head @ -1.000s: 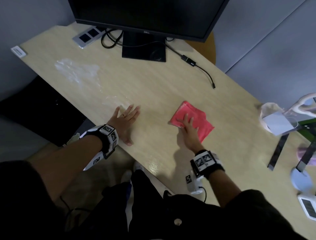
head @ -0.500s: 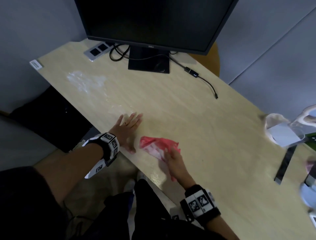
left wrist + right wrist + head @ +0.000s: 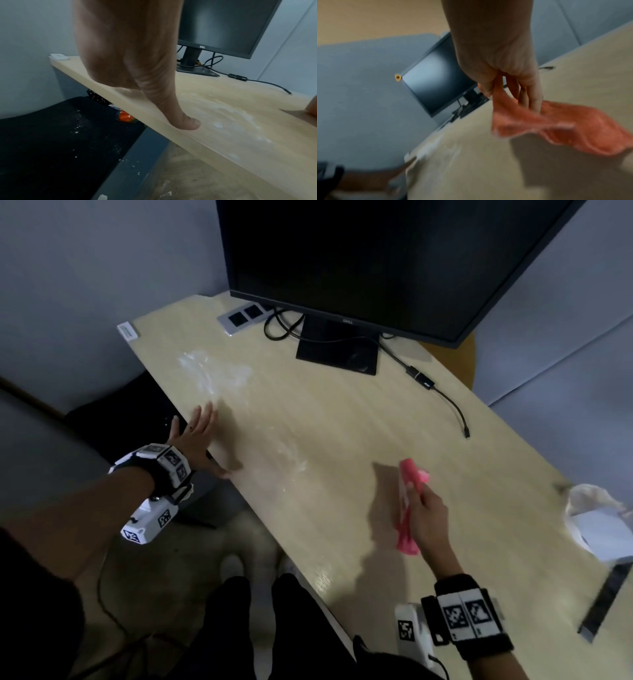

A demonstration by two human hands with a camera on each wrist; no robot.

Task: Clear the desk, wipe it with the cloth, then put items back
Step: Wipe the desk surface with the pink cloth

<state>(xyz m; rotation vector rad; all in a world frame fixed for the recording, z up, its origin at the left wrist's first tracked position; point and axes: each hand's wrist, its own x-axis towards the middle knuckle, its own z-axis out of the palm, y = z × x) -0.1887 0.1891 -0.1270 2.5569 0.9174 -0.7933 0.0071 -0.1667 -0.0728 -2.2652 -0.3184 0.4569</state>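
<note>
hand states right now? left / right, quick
Left hand: open, fingers straight, resting flat on the desk near its front edge, holding nothing.
Right hand: closed on the red cloth, lifted off the desk.

Grey walls (image 3: 85, 268) stand behind, far from the hold. A big black screen (image 3: 376, 261) sits far ahead of it, wires (image 3: 445, 398) trailing near. A black chair (image 3: 51, 142) waits low, left. The light is dim.
</note>
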